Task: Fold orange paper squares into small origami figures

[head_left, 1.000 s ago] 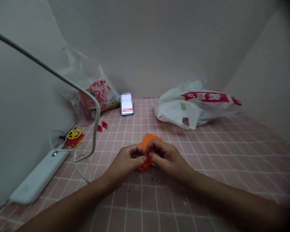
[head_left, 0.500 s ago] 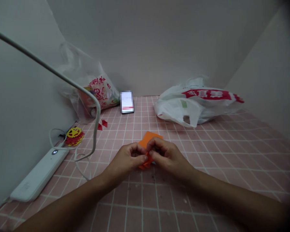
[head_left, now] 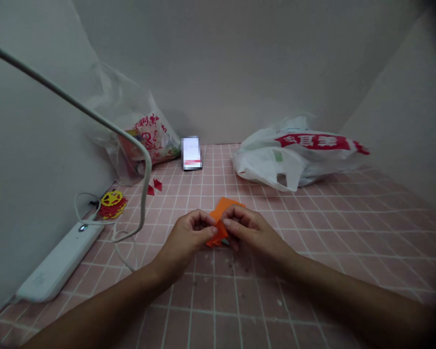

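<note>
Between my hands is a small piece of orange paper, its lower part folded. My left hand is closed, pinching the paper's left side between thumb and fingers. From the right, my right hand pinches its other edge, with the thumb against the fingertips. Another flat orange sheet shows just behind the fingers; whether it joins the piece I hold cannot be made out. A bit of something pale peeks out under the paper by my right fingertips.
A white power bank with a looping cable is at left, near yellow and red cutouts and small red paper pieces. A phone stands at the back between a clear plastic bag and a white plastic bag.
My fingertips have moved slightly apart, my left hand shifting a little left and up. More of the folded orange paper shows between them.
</note>
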{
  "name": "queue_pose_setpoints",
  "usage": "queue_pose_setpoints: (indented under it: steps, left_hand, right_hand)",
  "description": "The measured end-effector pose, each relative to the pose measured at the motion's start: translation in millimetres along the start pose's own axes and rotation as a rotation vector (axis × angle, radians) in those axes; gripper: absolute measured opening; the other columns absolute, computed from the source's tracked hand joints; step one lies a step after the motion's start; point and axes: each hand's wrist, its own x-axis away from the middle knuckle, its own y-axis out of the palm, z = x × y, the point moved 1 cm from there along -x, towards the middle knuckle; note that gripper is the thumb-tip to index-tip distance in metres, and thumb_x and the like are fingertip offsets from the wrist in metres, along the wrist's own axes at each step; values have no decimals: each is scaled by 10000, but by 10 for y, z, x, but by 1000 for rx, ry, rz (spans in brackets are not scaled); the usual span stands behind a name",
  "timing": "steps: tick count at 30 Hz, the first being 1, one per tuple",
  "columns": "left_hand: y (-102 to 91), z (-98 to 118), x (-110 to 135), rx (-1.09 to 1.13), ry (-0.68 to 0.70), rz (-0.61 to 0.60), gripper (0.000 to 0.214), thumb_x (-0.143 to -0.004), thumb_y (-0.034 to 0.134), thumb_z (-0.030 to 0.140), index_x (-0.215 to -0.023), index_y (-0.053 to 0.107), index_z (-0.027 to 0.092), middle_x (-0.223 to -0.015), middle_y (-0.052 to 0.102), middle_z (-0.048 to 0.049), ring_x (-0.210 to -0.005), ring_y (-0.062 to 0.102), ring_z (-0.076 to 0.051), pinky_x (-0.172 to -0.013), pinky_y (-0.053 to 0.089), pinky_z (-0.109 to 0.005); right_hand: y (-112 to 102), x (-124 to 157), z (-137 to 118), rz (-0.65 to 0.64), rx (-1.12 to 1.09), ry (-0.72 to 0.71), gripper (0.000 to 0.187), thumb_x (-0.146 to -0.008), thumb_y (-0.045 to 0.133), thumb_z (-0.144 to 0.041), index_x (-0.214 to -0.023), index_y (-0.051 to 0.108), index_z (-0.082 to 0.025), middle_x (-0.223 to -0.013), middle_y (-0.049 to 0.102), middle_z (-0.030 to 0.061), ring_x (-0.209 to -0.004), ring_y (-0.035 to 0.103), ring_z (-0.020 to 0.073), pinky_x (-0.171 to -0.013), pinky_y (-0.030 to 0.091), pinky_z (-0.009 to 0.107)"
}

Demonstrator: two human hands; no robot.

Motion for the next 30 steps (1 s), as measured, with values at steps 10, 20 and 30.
queue_pose_setpoints:
  steps: [10,20,30]
  left_hand:
    - [17,-31,-17,19,28,-19,239,-677,766,281,-780,596,148,-738,620,15,-663,572,-112,-659,448,-251]
    - [26,-26,-10,-41,56,-59,233,-742,732,348,-775,603,157,-735,614,8,-670,561,-126,-652,432,-256]
    - [32,-44,-12,2,21,-109,238,-801,680,375,-831,635,144,-762,604,0,-690,549,-126,-673,436,-258]
  right_hand:
    - [23,10,-34,73,206,-104,124,-841,586,-280,-769,555,-185,-739,568,-7,-668,531,129,-602,419,256]
    - [14,12,-52,140,343,-140,130,-839,558,-225,-716,544,-187,-691,570,-12,-628,522,123,-566,399,247]
    - [3,22,-50,150,411,-152,148,-844,555,-208,-699,539,-186,-664,550,-24,-599,499,115,-549,372,240]
